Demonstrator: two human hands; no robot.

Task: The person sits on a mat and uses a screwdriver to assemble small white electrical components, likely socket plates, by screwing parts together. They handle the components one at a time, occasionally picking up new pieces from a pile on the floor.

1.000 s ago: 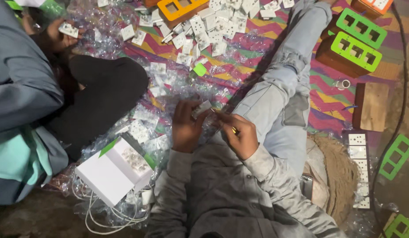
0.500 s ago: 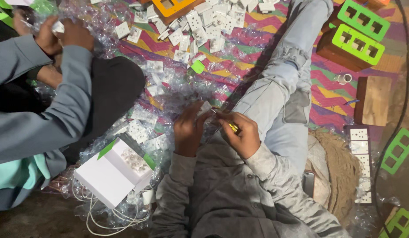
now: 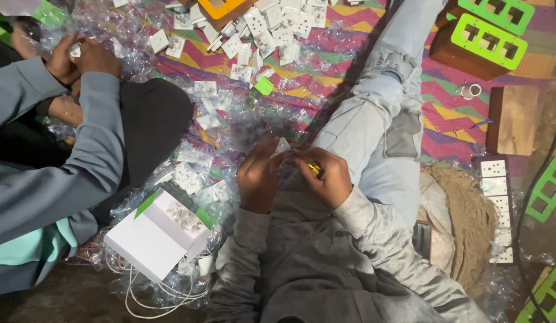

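Note:
My left hand pinches a small white socket part in front of my chest. My right hand is closed around a small tool with a yellow handle, its tip against the white part. Both hands rest above my grey jacket, beside my outstretched leg in light jeans. Crinkled clear plastic wrappers lie just beyond my fingers.
A co-worker in a grey sleeve sits at left, hands together near the top left. An open white box with white cable lies by my left elbow. Several white sockets litter the patterned mat. Green frames and wooden boards lie at right.
The co-worker's arms have swung up and across toward the top left. My hands have stayed together on the white part, shifting only slightly.

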